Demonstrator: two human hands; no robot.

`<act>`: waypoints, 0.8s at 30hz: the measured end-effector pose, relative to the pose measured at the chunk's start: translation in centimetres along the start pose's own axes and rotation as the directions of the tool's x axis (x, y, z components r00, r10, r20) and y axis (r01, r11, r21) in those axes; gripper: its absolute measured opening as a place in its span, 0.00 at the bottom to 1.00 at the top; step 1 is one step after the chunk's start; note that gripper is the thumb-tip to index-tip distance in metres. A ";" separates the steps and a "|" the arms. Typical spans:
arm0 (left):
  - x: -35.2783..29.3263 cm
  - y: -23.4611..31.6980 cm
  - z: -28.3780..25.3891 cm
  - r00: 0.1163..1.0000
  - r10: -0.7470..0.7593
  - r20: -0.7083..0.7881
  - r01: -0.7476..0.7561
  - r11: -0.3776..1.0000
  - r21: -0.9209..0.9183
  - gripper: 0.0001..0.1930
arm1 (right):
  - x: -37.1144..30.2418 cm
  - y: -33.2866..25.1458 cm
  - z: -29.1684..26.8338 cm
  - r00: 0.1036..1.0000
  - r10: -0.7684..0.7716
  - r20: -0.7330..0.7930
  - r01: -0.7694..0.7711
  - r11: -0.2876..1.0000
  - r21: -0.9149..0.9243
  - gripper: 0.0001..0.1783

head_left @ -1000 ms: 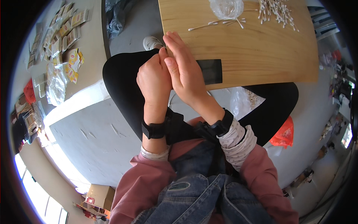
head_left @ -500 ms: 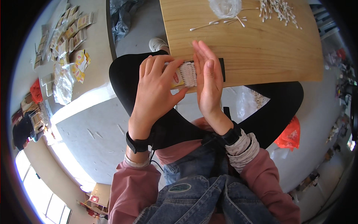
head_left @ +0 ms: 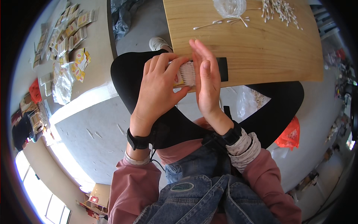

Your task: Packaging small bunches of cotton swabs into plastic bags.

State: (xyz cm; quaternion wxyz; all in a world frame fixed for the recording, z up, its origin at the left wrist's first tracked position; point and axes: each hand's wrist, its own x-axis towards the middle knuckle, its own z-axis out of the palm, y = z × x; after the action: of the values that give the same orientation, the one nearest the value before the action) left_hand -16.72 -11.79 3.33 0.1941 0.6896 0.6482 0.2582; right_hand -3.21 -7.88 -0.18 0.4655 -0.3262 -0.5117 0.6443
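My left hand (head_left: 154,91) is closed around a small pack of cotton swabs (head_left: 187,74), thumb below and fingers above. White swab tips stick out at the pack's right end, and a bit of its yellow and red card shows by my fingers. Against those tips stands the palm side of my right hand (head_left: 209,84), its fingers stretched out and holding nothing. Behind the right hand, a flat black piece (head_left: 223,69) lies at the near edge of the wooden table (head_left: 268,56); part of it is hidden.
Loose cotton swabs (head_left: 279,13) are heaped at the table's far side, near a clear plastic bag (head_left: 229,8) and a few single swabs (head_left: 208,25). At left, a grey table (head_left: 95,63) bears several swab packs (head_left: 71,31) and yellow cards (head_left: 80,63). A red bag (head_left: 289,134) is at lower right.
My right hand has shifted slightly left against the swab tips, and more of the black piece shows behind it. The left hand keeps its hold on the pack.
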 end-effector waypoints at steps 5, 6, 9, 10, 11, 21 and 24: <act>0.2 0.1 -0.1 0.999 0.039 -0.024 -0.038 0.998 0.052 0.31 | 0.0 -0.3 0.5 0.999 0.022 0.034 -0.023 0.999 0.029 0.33; 0.2 0.2 -0.1 0.998 0.050 -0.028 -0.048 0.997 0.061 0.31 | 0.0 -0.5 0.7 0.997 0.025 0.067 -0.027 0.999 0.033 0.33; 0.6 0.2 -0.1 0.998 0.054 -0.011 -0.053 0.997 0.049 0.30 | 0.1 -0.4 0.8 0.997 0.010 0.079 -0.016 0.997 0.080 0.32; 0.9 0.2 -0.3 0.998 0.061 -0.010 -0.061 0.997 0.049 0.30 | 0.2 -0.4 0.7 0.998 -0.004 0.060 -0.003 0.992 0.123 0.32; 1.1 0.1 -0.8 0.999 -0.007 0.051 0.009 0.999 -0.046 0.28 | 0.1 -0.4 0.9 0.998 -0.009 0.057 0.001 0.992 0.126 0.32; 3.6 0.4 -2.8 0.851 -0.430 0.301 0.410 0.903 0.130 0.22 | -5.1 -3.8 -1.5 0.913 0.342 -0.223 -0.321 0.939 0.127 0.19; 2.0 -1.0 -4.4 0.801 -0.502 0.327 0.494 0.862 0.114 0.21 | -6.9 -4.0 -1.9 0.832 0.549 -0.082 -0.525 0.826 0.204 0.19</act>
State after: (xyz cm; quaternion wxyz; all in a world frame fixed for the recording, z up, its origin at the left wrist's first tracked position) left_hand -20.10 -9.96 6.44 0.3577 0.5318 0.7648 0.0657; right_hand 1.99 -13.51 2.82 0.3256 -0.4590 -0.3079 0.7671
